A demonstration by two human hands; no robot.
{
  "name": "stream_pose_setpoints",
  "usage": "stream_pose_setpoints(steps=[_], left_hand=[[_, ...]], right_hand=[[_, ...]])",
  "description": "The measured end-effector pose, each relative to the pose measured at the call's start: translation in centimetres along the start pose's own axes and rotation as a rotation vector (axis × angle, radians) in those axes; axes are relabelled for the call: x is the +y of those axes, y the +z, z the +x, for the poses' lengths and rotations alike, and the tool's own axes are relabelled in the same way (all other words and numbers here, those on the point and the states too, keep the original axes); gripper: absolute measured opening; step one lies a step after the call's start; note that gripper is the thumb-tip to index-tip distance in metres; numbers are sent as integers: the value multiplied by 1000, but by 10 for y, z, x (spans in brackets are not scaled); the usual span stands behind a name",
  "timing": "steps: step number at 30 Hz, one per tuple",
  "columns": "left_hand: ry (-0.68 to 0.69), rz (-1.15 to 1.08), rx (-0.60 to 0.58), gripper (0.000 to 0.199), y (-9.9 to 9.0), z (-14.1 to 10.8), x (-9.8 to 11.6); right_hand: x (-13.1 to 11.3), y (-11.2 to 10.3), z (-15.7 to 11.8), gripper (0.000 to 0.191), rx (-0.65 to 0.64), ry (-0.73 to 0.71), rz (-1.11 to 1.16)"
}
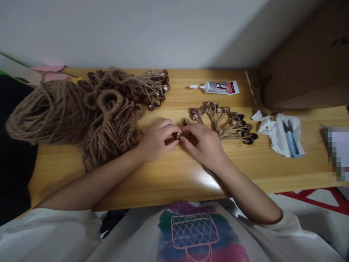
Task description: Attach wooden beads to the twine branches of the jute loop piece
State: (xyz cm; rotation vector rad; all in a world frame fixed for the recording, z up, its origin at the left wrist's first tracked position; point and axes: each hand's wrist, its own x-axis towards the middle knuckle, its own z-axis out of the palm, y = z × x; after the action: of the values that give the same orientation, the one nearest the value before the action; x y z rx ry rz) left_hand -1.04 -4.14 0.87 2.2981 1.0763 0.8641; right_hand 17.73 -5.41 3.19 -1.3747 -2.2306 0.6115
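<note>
Your white shirt [131, 236] with its bag print sits closest, below the edge of the wooden table [163, 182]. Past it, your two hands meet over the middle of the tabletop. Your left hand [155, 142] has thumb and forefinger closed on a small brown piece [178, 136], held just above the wood where your fingertips come together. It is too small and too covered for you to read its long axis or which way it faces. Your right hand [205, 145] curls in from the other side, its fingertips right at that piece; something brown shows between thumb and forefinger, but whether they grip it cannot be told.

Beside your right hand, the fanned bundle of corded shells [217, 125] spreads out from near your knuckles, its shell ends pointing toward the wall and off to your right. One loose shell [186, 122] lies just beyond your fingertips. Farther back, the glue tube [219, 87] lies lengthwise from side to side, nozzle pointing left. To your right, the blue-handled snips [291, 140] rest on white plastic [278, 140], blades pointing away. Left of your hands are heaped wrapped cord loops [109, 102] and a rope coil [49, 112].
</note>
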Motion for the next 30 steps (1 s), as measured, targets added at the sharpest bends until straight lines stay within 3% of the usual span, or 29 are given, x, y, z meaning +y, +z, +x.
stream_pose_setpoints(steps=[30], left_hand=[[54, 28, 18, 11, 0, 0, -2]], right_hand=[[0, 2, 5, 11, -21, 87, 56]])
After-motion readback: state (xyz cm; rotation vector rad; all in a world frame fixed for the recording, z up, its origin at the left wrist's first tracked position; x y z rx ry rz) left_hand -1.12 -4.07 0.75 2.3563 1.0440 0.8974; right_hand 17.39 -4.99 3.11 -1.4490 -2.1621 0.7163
